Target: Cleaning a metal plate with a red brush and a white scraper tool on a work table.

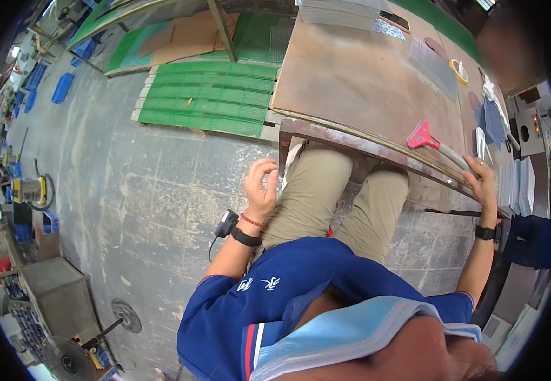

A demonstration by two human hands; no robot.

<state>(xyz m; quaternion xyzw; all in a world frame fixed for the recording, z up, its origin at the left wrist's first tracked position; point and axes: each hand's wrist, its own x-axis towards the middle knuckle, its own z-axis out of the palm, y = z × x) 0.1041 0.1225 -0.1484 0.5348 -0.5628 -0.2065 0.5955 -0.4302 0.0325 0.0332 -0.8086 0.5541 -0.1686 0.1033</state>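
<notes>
My right hand (482,184) is closed round the end of a scraper's grey handle. The scraper (425,136) has a broad red head, which lies over the near edge of the brown worktable (364,76) and points left. Beside my left thigh, off the table's corner, my left hand (261,189) hangs in the air with loosely bent fingers and the thumb apart. Nothing shows in it. Close to my right hand, a white-and-dark tool (480,142) lies on the table; its kind is unclear.
Clear sheets (433,63), a yellow tape roll (459,71) and a phone (395,21) lie farther back on the table. A stack of sheets (345,11) stands at its far left. Left of the table is a green-topped pallet (205,95). A pedestal fan (69,360) stands lower left.
</notes>
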